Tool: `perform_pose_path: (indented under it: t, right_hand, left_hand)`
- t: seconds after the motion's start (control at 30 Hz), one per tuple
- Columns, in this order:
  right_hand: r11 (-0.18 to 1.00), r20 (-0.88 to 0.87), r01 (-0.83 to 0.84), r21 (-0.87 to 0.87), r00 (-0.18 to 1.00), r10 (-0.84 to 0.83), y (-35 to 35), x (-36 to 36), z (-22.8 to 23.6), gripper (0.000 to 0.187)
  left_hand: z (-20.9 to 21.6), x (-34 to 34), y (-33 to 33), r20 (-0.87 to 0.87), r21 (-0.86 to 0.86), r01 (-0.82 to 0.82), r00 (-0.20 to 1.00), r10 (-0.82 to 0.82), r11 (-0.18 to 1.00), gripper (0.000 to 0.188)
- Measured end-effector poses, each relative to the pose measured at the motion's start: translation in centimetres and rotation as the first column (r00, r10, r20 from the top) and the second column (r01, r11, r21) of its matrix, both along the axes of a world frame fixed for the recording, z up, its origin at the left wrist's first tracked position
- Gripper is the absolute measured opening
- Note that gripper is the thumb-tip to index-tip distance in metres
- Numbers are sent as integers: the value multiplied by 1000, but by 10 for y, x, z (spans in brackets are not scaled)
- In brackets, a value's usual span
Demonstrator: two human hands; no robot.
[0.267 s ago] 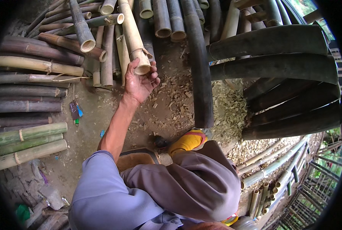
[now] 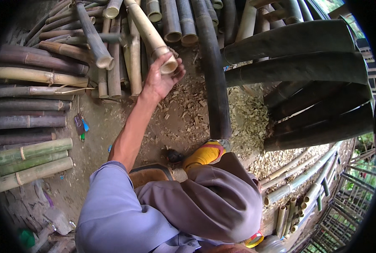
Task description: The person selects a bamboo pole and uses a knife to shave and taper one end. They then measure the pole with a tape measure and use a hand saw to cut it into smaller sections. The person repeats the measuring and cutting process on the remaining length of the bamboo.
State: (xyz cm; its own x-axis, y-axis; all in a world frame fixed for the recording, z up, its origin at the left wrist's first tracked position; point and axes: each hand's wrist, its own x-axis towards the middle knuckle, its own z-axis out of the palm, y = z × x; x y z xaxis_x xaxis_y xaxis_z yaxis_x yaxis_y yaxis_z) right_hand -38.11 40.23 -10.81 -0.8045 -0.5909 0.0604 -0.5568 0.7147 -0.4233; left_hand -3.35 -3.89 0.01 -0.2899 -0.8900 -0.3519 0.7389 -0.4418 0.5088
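My left hand (image 2: 160, 80) reaches out ahead of me, palm turned up, and grips the cut end of a pale bamboo pole (image 2: 148, 31). That pole slants up and away over a heap of other bamboo poles (image 2: 112, 63). Its hollow end rests against my fingers and thumb. My left forearm runs from a light blue-grey sleeve (image 2: 112, 211) up to the hand. My right hand is nowhere in the picture.
Stacked bamboo poles (image 2: 28, 118) lie at the left, and green ones (image 2: 28, 164) are nearer. A long dark pole (image 2: 215, 84) runs down the middle. Large dark split culms (image 2: 306, 67) curve at the right. Wood chips (image 2: 247, 118) cover the dirt floor. A yellow shoe (image 2: 202, 154) is below.
My left hand and the pale pole's end have shifted slightly up and to the right.
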Motion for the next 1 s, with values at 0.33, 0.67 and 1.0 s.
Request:
perform_pose_path:
  t: [0.33,0.67,1.0]
  right_hand:
    - [996,-27,28,-90,999,-31,-15,11,5,20]
    - [999,-117,-45,14,992,47,-1,0,-9,24]
    - [1000,-87,1,-3,996,-2,9,-2,-16,26]
  left_hand:
    - [3,-54,-9,-38,39,-94,995,95,995,23]
    - [-24,-49,165,302,153,112,941,-155,982,29]
    - [-70,-30,200,103,191,312,937,-335,931,43]
